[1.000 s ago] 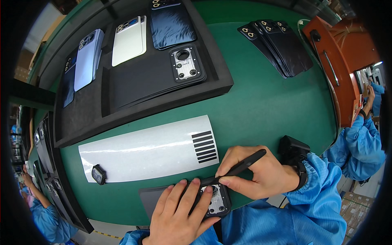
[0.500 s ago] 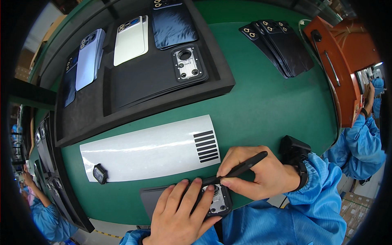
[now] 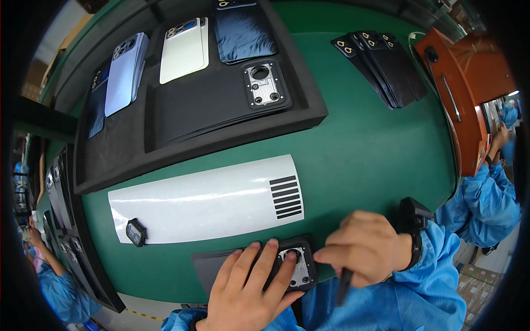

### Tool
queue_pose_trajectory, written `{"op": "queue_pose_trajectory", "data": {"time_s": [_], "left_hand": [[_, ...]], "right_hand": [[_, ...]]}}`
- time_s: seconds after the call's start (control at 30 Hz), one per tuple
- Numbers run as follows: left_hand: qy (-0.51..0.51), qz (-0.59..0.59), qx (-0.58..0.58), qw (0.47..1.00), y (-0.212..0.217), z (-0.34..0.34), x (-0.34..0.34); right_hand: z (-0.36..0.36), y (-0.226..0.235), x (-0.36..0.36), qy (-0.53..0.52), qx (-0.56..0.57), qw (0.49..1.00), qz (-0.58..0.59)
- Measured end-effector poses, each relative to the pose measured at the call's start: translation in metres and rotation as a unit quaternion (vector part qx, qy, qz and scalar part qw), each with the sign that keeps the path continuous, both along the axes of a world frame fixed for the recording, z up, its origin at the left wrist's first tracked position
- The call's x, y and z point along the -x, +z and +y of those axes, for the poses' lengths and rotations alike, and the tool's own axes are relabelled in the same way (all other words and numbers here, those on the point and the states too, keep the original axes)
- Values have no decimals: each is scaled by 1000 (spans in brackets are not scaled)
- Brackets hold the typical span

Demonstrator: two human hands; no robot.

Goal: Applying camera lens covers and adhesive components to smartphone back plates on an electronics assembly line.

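My left hand (image 3: pixel 248 287) lies with fingers spread over a thin dark phone back panel (image 3: pixel 211 267) at the table's near edge. One fingertip rests on the silvery metal camera plate (image 3: pixel 302 271) at the panel's right end. Just right of that plate is my right hand (image 3: pixel 364 248), blurred and curled round a black pen-shaped tool (image 3: pixel 343 288). The tool hangs below the fist, apart from the panel. Beyond both hands, a glossy white sheet (image 3: pixel 204 207) carries a column of short black strips (image 3: pixel 286 197) at its right end.
A small black faceted object (image 3: pixel 135 232) sits on the sheet's left end. Behind is a black foam tray (image 3: pixel 215 157) holding blue, white and dark phone panels. Fanned dark panels (image 3: pixel 386 71) lie at far right, near an orange cabinet (image 3: pixel 452 99). Co-workers sit on both sides.
My right hand has moved right, away from the panel's upper edge. The pen-shaped tool has swung from lying across the hand to pointing down. My left hand stays on the panel.
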State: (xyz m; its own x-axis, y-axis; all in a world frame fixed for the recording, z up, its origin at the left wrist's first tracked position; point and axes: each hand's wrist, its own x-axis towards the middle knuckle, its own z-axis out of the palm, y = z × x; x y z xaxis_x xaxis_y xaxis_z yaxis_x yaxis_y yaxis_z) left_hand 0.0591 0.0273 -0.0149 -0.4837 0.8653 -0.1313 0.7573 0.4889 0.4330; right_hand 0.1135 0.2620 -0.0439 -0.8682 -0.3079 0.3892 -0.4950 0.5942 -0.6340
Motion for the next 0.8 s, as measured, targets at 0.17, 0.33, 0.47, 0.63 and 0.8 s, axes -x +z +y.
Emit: {"op": "queue_pose_trajectory", "data": {"time_s": [0.17,0.33,0.47,0.63,0.8], "left_hand": [[-16,20,-16,1000,0,0,1],[10,18,-43,999,-4,1,-4],[20,27,-59,998,-8,-1,-7],[8,32,-33,999,0,2,-5],[6,42,-29,999,1,3,-5]], "right_hand": [[-11,-5,-12,-5,-166,986,13],[-14,-5,-10,11,-184,983,5],[-15,-5,-10,11,-186,982,7],[-14,-5,-11,14,-188,982,-1],[-16,0,-11,14,-204,979,-7]]}}
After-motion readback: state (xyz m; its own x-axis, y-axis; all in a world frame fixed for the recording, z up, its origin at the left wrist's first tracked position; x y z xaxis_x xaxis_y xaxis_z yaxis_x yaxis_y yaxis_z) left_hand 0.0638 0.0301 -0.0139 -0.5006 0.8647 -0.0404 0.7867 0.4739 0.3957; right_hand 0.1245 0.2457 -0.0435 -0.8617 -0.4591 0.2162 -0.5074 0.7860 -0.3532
